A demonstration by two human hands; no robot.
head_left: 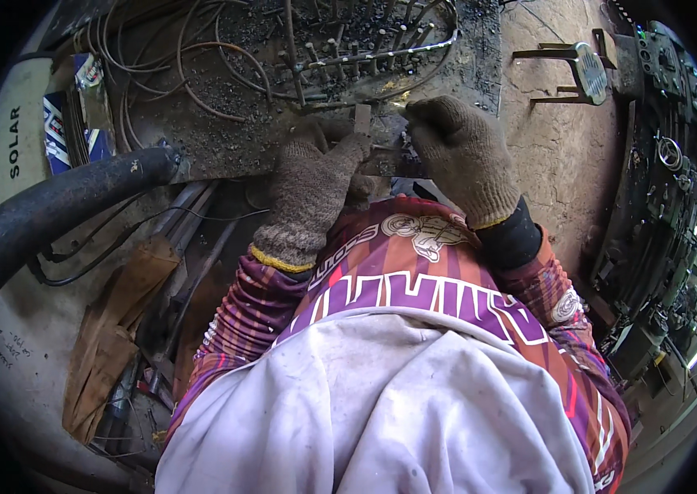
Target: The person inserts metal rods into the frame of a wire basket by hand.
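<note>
My left hand [309, 181], in a knitted brown glove, is closed at the near edge of the dark worktable [221, 156]. A small flat metal strip [362, 119] stands up from between its thumb and fingers. To its right, my right hand [462, 156], gloved the same way, is curled closed over the table's edge. What its fingers hold, if anything, is hidden. A small bright yellowish spot [402, 97] shows just beyond the right fingertips. Beyond both hands lies a bent metal rod frame [381, 58] among several upright pegs and dark crumbs.
Coiled wires [192, 62] lie on the table's left side. A thick black pipe [77, 210] crosses at left, near printed packs [77, 119] and folded brown cardboard [109, 337]. A small stool [587, 74] stands at far right, before dark machine parts [661, 189].
</note>
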